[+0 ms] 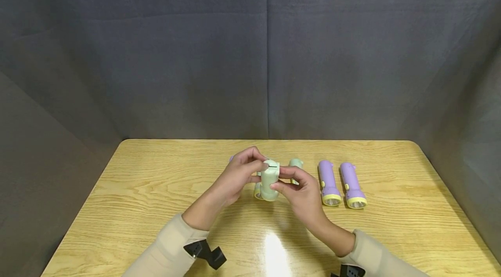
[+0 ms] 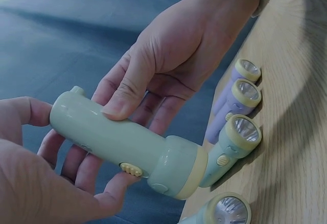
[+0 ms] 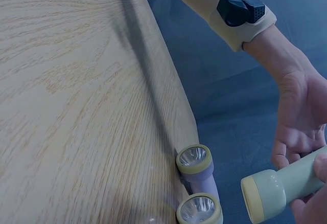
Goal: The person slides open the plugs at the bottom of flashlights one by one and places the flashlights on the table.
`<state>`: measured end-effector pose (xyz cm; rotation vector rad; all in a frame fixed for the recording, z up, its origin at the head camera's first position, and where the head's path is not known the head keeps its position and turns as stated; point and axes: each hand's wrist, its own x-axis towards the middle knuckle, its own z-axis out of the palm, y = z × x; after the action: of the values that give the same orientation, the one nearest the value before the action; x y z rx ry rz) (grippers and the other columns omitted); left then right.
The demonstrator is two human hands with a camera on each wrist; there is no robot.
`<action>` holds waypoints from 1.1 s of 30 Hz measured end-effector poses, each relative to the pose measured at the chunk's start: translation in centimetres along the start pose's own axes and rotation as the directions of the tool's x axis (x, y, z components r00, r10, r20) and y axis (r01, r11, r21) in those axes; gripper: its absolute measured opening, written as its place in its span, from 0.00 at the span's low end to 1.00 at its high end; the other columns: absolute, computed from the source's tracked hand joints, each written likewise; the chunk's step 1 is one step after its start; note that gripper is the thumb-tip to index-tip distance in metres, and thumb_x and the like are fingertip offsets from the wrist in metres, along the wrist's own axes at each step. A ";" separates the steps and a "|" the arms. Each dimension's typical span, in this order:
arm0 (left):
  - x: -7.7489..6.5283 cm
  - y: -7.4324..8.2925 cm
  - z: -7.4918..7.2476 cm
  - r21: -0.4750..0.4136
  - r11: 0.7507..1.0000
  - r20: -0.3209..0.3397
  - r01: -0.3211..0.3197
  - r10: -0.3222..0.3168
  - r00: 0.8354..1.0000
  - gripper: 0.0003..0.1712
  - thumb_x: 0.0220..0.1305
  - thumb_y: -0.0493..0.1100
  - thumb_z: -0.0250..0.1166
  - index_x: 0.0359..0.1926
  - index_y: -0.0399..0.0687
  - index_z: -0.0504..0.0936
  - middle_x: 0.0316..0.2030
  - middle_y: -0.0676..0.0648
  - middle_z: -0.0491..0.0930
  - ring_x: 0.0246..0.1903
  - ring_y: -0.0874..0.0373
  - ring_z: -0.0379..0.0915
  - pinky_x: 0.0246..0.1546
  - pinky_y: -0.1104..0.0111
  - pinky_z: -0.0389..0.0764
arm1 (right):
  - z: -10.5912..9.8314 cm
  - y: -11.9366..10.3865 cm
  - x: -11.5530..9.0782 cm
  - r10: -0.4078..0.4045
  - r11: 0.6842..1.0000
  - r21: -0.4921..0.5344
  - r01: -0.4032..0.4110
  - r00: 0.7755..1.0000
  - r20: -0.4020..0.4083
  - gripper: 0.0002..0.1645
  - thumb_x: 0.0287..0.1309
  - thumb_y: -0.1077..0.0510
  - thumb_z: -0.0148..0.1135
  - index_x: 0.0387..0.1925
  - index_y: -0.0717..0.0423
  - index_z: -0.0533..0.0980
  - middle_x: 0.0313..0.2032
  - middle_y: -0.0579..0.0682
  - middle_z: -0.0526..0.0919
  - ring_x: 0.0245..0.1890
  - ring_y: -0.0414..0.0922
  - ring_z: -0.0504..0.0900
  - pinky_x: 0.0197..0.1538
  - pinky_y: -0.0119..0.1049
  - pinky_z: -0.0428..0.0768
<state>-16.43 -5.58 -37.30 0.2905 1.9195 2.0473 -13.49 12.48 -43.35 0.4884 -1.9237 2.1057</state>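
Observation:
Both hands hold a pale green flashlight (image 1: 269, 185) above the table, its lens end pointing down and its tail end up. My left hand (image 1: 234, 178) has its thumb at the tail end, where a dark line shows in the head view. In the left wrist view, left fingers (image 2: 88, 170) curl beneath the body, one close to the ridged yellow switch (image 2: 131, 169). My right hand (image 1: 303, 196) grips the body from the other side, its thumb (image 2: 122, 98) lying along it. Behind them stand a second green flashlight (image 1: 296, 163) and another (image 1: 257, 191), both partly hidden.
Two purple flashlights (image 1: 329, 183) with yellow rims lie side by side on the wooden table (image 1: 156, 198), right of the hands. More purple flashlights (image 3: 196, 165) lie on the left, mostly hidden by the left hand in the head view. Dark grey cloth (image 1: 188, 59) surrounds the table.

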 end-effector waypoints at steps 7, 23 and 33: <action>0.1 0.1 0.1 0.005 1.000 -0.002 0.004 -0.004 1.000 0.05 0.66 0.36 0.60 0.33 0.48 0.75 0.41 0.48 0.78 0.45 0.54 0.76 0.49 0.58 0.81 | 0.1 0.1 0.0 0.002 1.000 0.020 -0.002 1.000 -0.007 0.20 0.47 0.79 0.72 0.42 0.59 0.86 0.45 0.52 0.87 0.43 0.39 0.87 0.47 0.35 0.86; 0.3 -0.1 0.4 -0.002 1.000 -0.036 0.023 -0.023 0.999 0.05 0.65 0.36 0.62 0.32 0.44 0.74 0.40 0.47 0.77 0.41 0.55 0.76 0.42 0.63 0.81 | 0.2 0.1 0.1 0.008 1.000 -0.013 -0.008 1.000 0.002 0.16 0.47 0.78 0.72 0.42 0.77 0.80 0.45 0.40 0.87 0.46 0.39 0.86 0.48 0.36 0.86; 0.4 -0.4 0.4 0.002 0.999 -0.045 0.052 -0.052 0.998 0.06 0.64 0.37 0.64 0.34 0.43 0.74 0.43 0.46 0.77 0.42 0.55 0.77 0.41 0.63 0.81 | 0.2 0.3 0.0 0.018 1.000 -0.025 -0.017 1.000 0.016 0.15 0.47 0.78 0.72 0.40 0.76 0.82 0.44 0.40 0.87 0.45 0.39 0.86 0.47 0.35 0.86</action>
<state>-16.60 -5.09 -37.68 0.1941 1.9366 2.0336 -13.58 12.24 -43.57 0.4871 -1.9682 2.0922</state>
